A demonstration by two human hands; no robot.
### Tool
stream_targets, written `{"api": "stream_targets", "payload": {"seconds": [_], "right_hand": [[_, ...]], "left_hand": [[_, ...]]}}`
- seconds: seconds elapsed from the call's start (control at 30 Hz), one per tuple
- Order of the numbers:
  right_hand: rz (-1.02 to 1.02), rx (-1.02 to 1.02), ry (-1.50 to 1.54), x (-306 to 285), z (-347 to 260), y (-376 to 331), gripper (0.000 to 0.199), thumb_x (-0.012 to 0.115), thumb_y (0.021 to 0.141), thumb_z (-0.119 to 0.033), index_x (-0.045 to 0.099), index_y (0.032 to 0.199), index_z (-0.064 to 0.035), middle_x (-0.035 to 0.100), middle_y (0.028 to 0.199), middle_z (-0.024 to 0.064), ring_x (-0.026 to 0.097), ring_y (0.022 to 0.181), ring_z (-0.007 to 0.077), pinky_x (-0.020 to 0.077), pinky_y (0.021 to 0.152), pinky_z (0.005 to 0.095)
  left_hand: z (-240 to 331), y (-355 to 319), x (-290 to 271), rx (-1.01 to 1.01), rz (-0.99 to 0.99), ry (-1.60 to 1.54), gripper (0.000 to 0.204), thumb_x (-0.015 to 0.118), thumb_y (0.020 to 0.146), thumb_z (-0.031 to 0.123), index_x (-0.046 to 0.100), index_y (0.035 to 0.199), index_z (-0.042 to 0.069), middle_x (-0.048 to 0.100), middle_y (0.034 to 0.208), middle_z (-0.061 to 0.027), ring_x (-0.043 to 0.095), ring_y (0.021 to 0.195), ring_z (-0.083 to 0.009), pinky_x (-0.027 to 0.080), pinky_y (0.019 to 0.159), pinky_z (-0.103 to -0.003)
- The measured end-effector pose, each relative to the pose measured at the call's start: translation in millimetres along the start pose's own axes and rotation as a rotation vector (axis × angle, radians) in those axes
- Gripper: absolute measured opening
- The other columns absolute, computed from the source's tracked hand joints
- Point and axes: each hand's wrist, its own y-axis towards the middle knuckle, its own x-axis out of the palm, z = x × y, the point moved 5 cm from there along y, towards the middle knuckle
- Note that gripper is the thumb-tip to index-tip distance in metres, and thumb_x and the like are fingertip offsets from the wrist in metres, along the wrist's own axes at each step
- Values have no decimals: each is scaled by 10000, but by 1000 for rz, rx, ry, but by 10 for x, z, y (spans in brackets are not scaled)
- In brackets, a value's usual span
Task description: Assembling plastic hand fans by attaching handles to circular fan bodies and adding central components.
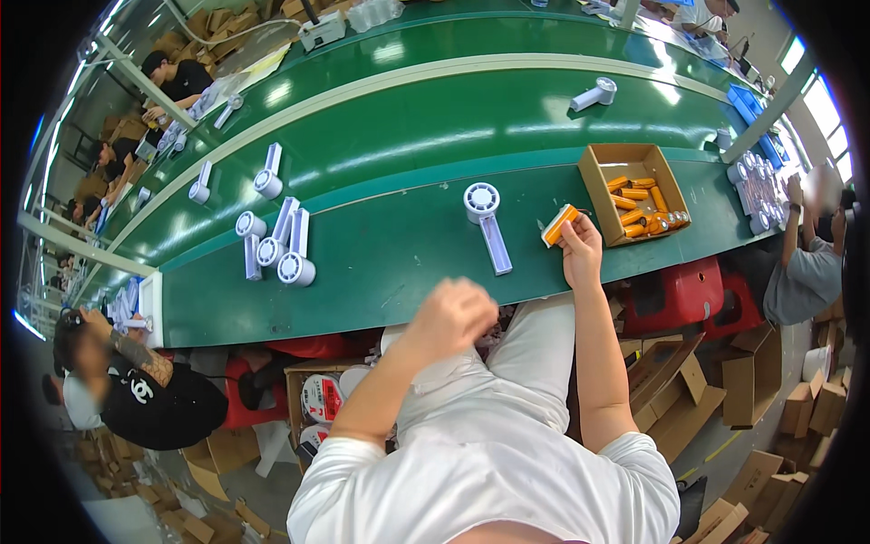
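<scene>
My right hand (582,252) pinches an orange cylindrical battery (560,225) over the table, left of the open cardboard box. A pale strip runs along the battery's side. My left hand (453,317) hovers in front of the table edge, above my lap. Its fingers look curled but are smeared by motion, so whether anything is in them cannot be made out. Between and beyond my hands, a white handheld fan (489,231) lies on the green tabletop, its round head away from me and its open, hollow handle toward me.
The cardboard box (594,195) holds several orange batteries (634,201). Several white fans (292,245) lie at the left, and another fan (595,93) rests on the green belt (426,118) beyond. Red stools (675,297) and cartons stand below the table. Co-workers sit at both sides.
</scene>
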Motion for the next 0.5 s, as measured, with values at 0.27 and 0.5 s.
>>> {"api": "stream_targets", "payload": {"seconds": [0.27, 0.5], "right_hand": [[-50, -30, -39, -112, 149, -1, 272, 547, 976, -94, 517, 1201, 56, 603, 1088, 87, 616, 990, 179, 508, 924, 366], [-48, -50, -1, -283, 39, 62, 200, 551, 977, -62, 541, 1157, 26, 599, 1089, 80, 603, 975, 152, 492, 882, 296]], "left_hand": [[-630, 845, -29, 184, 101, 628, 88, 670, 700, 126, 716, 771, 103, 590, 1059, -88, 535, 1091, -251, 428, 890, -416], [-738, 1310, -24, 130, -23, 541, 126, 774, 644, 184, 696, 724, 126, 601, 967, -106, 616, 947, -278, 508, 783, -393]]}}
